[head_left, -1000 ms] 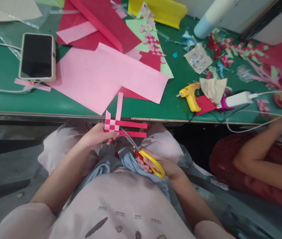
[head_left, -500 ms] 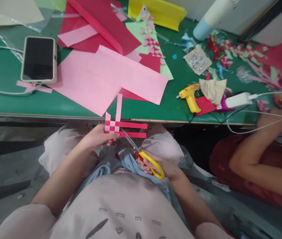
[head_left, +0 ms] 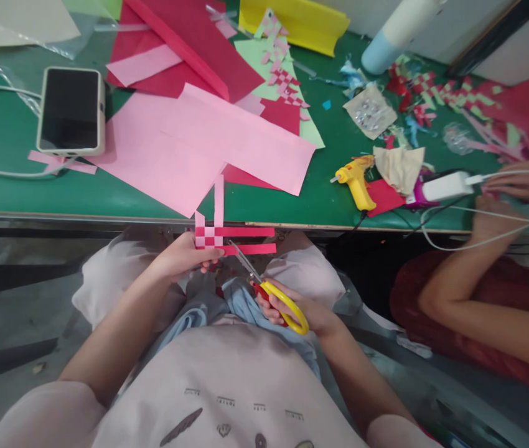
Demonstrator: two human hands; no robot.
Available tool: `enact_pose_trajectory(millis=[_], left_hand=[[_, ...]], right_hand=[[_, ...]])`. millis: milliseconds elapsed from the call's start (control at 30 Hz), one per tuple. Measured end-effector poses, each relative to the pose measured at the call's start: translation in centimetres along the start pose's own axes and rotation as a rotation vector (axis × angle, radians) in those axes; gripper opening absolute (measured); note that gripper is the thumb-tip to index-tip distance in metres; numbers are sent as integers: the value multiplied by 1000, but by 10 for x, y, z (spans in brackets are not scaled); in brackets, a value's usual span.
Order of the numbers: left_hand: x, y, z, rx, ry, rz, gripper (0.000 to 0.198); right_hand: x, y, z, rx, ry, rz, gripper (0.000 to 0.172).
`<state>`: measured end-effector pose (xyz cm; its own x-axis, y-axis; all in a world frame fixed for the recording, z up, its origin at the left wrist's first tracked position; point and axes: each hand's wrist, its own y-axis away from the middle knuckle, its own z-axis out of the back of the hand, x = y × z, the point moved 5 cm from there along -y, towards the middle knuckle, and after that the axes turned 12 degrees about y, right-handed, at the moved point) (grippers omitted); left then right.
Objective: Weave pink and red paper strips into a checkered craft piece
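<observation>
Between the thumb and fingers of my left hand [head_left: 194,254] is a woven paper piece [head_left: 209,236], a small pink-and-red checkered square. Two red strips stick out from it to the right, and pink strips point up, one longer than the other. My right hand [head_left: 279,305] grips scissors [head_left: 287,305] with one yellow and one red handle. Their metal blades point up and left, with the tips close to the lower red strip beside the woven square. Whether the blades touch the strip I cannot tell. Both hands are above my lap, in front of the table edge.
The green table [head_left: 255,208] bears pink paper [head_left: 166,143], red sheets, a phone [head_left: 72,111] with a cable, a yellow glue gun [head_left: 356,182] and woven paper fish [head_left: 285,84]. At right a co-worker's hands [head_left: 521,186] work near a white plug and cables.
The woven piece has turned slightly, and its lower red strip now tilts up a little at the right. My hands have barely moved. The co-worker's hands have shifted into fuller view.
</observation>
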<state>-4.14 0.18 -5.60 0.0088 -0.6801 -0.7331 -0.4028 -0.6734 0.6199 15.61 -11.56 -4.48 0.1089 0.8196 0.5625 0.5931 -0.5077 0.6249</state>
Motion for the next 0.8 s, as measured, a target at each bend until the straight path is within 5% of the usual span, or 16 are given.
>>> enact_pose_trajectory(millis=[800], left_hand=[[-1,2,-3,18,-1,-7,20]], right_hand=[[2,-2,-4,-32,3,1,32]])
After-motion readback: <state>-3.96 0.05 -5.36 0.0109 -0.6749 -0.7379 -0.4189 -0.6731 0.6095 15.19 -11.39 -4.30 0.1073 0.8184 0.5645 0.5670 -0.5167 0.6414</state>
